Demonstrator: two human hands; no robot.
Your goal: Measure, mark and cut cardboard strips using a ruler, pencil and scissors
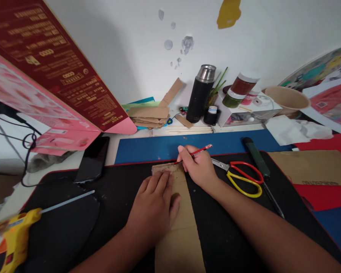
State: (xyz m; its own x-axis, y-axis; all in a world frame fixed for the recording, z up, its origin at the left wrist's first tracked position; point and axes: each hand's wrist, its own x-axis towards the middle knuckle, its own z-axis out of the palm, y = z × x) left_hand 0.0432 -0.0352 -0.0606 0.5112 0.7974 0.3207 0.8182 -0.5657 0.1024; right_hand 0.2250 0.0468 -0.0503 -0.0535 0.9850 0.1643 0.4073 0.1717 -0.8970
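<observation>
Black mat [116,201] has open room at 9 o'clock of cardboard strip [182,239], which lies 12-to-6. Left hand [153,203]: grip apart, fingers flat near strip's 12 o'clock edge. Right hand [197,168]: grip clamped on red pencil [200,150], tip near that edge.

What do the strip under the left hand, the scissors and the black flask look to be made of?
Strip: likely cardboard, matte brown with a faint crease.
Scissors: grey blades with metallic sheen, probably steel; smooth red and yellow handles, perhaps plastic.
Flask: dull black body, coated metal or plastic, unclear which; shiny silvery cap, apparently metal.
</observation>
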